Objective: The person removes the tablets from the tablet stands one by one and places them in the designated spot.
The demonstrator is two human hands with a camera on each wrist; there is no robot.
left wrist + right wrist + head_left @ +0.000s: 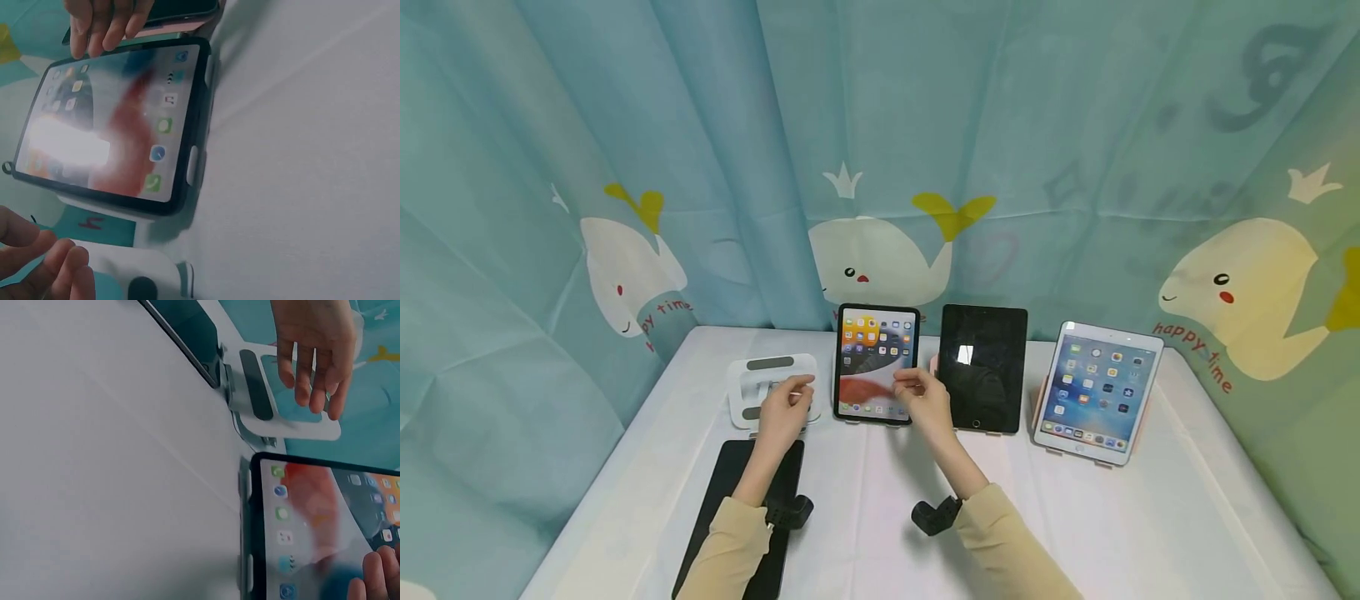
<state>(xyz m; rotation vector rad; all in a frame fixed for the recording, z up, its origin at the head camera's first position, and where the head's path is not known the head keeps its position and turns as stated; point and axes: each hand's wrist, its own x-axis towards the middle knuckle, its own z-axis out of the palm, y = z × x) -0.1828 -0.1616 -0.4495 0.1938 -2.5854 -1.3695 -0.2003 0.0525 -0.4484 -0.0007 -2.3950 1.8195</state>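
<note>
A person in pale yellow sleeves reaches over a white tabletop [865, 517] set against a teal curtain [700, 125] printed with whales. The left hand [784, 407] hangs over an empty white tablet stand [752, 392], its fingers loosely bent and spread apart, gripping nothing; in the right wrist view those fingers [312, 375] hover just above the stand's grey pads without clearly touching it. The right hand [922, 398] is at the lower right of a lit tablet in a black case [876, 362], which stands upright on its own stand just right of the empty one. Its fingers are relaxed and nearly straight, with the fingertips [100, 31] at the screen's edge; whether they actually press the glass I cannot tell. The screen shows rows of app icons over a red and grey wallpaper. Just right of it stands a dark tablet with its screen off [983, 367], and farther right a white tablet [1099, 392] with a lit home screen leans on a pinkish stand. A flat black tablet [730, 492] lies face down on the tabletop beneath the left forearm, in front of the empty stand.
</note>
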